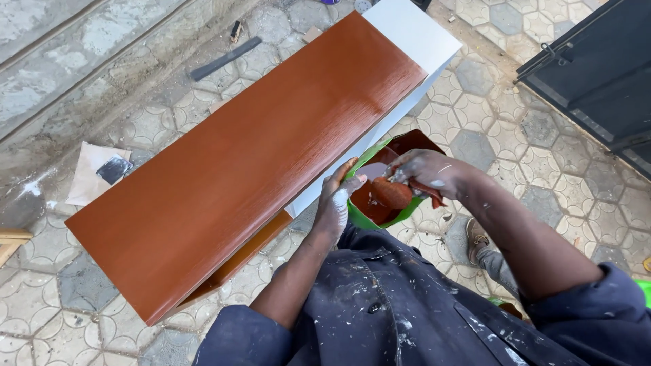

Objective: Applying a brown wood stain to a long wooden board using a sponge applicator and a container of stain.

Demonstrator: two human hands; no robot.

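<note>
My left hand grips the near rim of a green container filled with red-brown paint. My right hand is over the container, closed on a paint-soaked sponge or rag dipped at the paint's surface. Both hands are smeared with white and brown paint. To the left lies a long board, its top coated glossy red-brown, resting on a white panel.
Patterned paving stones cover the ground. A dark metal door stands at the upper right. A dark tool and a sheet of paper with a black scrap lie beyond the board. My shoe shows below the container.
</note>
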